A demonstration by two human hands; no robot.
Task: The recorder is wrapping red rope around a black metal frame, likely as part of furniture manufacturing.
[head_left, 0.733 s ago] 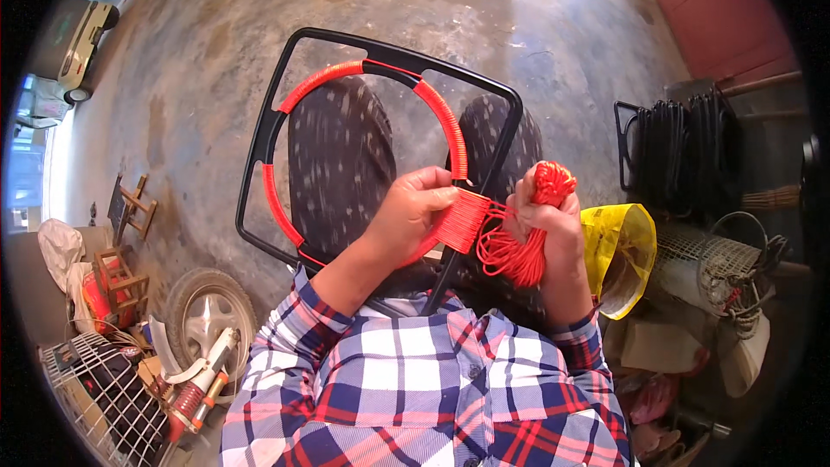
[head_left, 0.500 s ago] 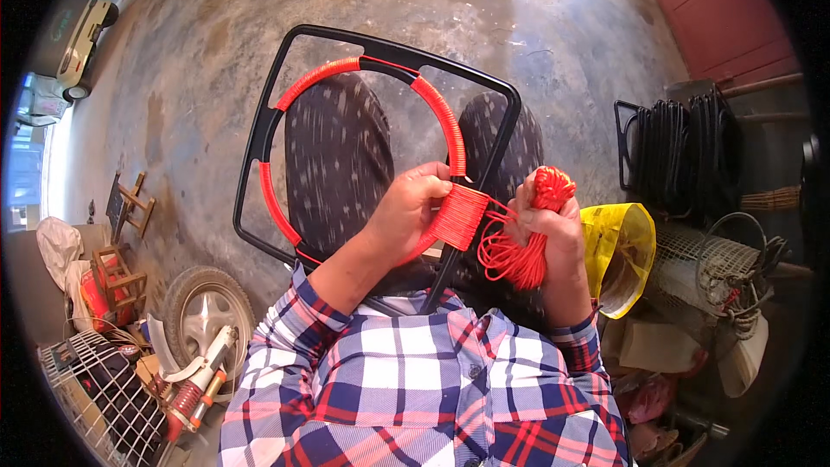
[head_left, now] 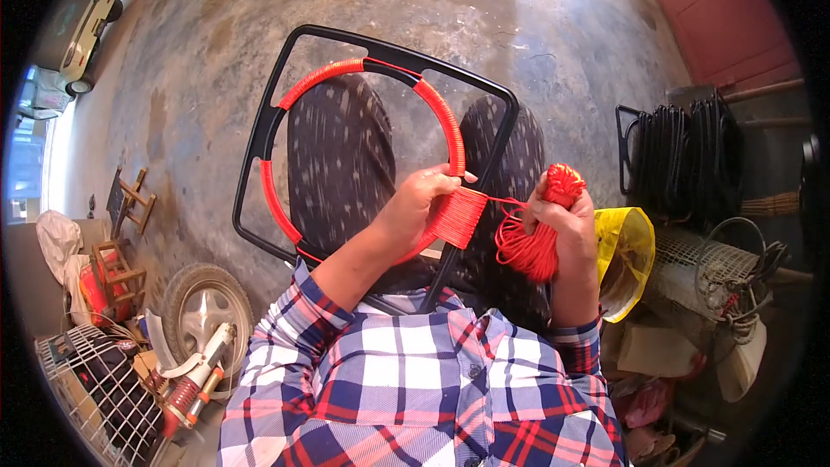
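Observation:
A black metal frame (head_left: 270, 101) with a round ring inside lies across my lap. Red cord wrapping (head_left: 445, 121) covers much of the ring, with bare black stretches between. My left hand (head_left: 424, 199) grips the ring at its right side, thumb on top beside a wide wrapped band of red cord (head_left: 461, 218). Off to the right, my right hand (head_left: 566, 220) is closed around a bundle of red cord (head_left: 536, 251), its loops hanging below the fingers. A strand runs from this bundle to the wrapped band.
A yellow bag (head_left: 629, 251) stands right of my right hand, near a wire mesh roll (head_left: 683, 264). Several black frames (head_left: 683, 143) are stacked farther right. At left lie a wheel (head_left: 207, 311), a white wire rack (head_left: 95, 389) and a small wooden stool (head_left: 121, 277).
My right hand has moved a little right with the cord bundle, and the strand to the band looks straighter. My left hand keeps its hold on the ring.

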